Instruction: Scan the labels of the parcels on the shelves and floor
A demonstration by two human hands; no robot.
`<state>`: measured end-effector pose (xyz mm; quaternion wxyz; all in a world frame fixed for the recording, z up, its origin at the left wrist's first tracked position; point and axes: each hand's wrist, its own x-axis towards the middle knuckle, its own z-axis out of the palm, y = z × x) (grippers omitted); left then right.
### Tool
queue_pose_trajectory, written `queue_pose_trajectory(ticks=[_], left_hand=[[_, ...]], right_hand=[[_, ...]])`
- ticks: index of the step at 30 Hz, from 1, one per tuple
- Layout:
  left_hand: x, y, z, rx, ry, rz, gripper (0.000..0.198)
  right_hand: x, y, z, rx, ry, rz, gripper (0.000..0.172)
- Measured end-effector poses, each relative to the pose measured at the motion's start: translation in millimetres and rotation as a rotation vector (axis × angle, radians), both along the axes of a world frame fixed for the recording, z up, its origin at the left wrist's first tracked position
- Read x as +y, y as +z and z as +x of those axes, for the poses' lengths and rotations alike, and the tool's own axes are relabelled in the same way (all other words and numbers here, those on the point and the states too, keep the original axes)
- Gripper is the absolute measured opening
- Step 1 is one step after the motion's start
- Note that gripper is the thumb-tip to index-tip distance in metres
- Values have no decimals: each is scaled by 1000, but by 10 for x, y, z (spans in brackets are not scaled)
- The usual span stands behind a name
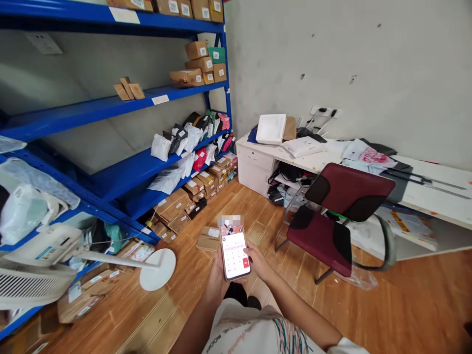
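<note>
We face a grey wall (273,59) scarred with a few small marks, above a wooden floor (155,322) laid in planks. Blue shelves (123,169) run along our left side, and a white counter (442,169) stands against the wall on our right. In front of that counter we find a dark red and black chair (320,241), and to our left, close by the shelves, a white fan (40,246) with its round base on the floor. Bagged parcels (191,135) in white, black and other colours crowd the far end of the lower shelves, while labelled cardboard boxes (201,65) are stacked at the far end of a shelf above them. A white box (271,129) rests tilted at the near left end of the counter. On the floor just beyond our hands lies a flat carton (207,236) with a white label. Our left hand (218,275) is closed around a phone (235,253), supporting it from the left and below. Our right hand (260,263) is narrow, its thumb at the right edge of the lit screen; we cannot tell whether its other fingers grip too. The phone is in front of our body, above the floor, showing a keypad with one red key.
</note>
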<state>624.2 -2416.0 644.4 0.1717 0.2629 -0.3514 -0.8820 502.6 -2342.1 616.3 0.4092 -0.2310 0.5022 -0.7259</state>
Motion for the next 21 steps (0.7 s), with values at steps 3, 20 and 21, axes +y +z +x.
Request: queue_pose_trajectory(ticks=[3, 20, 21], left_hand=[[-354, 9, -383, 10, 21, 29, 68], [-2769, 75, -2540, 142, -79, 89, 85], [-2871, 32, -2684, 137, -103, 61, 88]], right_hand=[[-252, -12, -398, 33, 75, -7, 37], [-2614, 166, -2597, 81, 230, -103, 83], [-2733, 78, -2730, 33, 202, -110, 78]])
